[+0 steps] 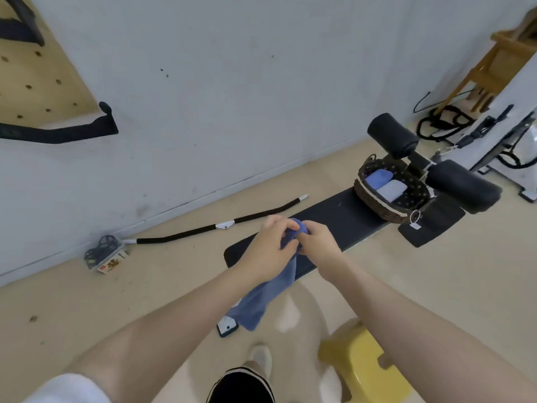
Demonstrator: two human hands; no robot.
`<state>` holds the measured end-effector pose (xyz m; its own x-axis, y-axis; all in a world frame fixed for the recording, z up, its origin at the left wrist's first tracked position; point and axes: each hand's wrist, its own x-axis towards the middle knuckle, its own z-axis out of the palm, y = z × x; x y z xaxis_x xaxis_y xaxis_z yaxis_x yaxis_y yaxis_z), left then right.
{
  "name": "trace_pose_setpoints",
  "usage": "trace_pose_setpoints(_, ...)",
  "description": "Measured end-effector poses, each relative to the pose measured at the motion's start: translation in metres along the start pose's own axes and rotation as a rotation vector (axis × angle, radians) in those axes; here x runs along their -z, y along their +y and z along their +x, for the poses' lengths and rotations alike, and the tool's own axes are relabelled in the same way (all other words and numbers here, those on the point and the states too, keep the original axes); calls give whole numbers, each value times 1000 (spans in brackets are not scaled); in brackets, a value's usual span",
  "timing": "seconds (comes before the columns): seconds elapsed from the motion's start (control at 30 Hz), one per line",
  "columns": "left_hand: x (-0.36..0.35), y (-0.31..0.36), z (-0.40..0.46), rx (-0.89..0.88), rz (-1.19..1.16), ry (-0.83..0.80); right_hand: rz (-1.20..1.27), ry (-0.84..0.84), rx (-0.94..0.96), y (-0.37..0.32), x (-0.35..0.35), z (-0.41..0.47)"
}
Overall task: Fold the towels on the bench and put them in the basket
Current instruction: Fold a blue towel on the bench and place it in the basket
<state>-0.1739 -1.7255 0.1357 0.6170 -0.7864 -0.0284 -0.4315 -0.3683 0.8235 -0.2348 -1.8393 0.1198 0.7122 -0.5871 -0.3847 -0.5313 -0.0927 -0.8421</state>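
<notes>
Head view: two hands hold a blue towel over a bench

Both hands meet above the black bench. The left hand and right hand each curl their fingers round the top edge of a blue towel, which hangs below the left wrist toward the floor. Beyond the right hand, at the far end of the bench, sits a wicker basket with two folded towels inside. Below the right forearm stands a yellow stool. A phone lies under the towel's lower end.
</notes>
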Motion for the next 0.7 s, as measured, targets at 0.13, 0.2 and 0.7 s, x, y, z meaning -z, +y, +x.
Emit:
trace_pose_setpoints(0.13,6,-8,54,-43,147,-59,68,-60,34,-12,18,47)
trace_pose_setpoints(0.2,12,-13,79,-44,156,-98,109,-91,32,-18,28,66)
trace_pose_setpoints(0.7,-14,-48,226,238,-228,156,-82,-316,205,-21,76,253)
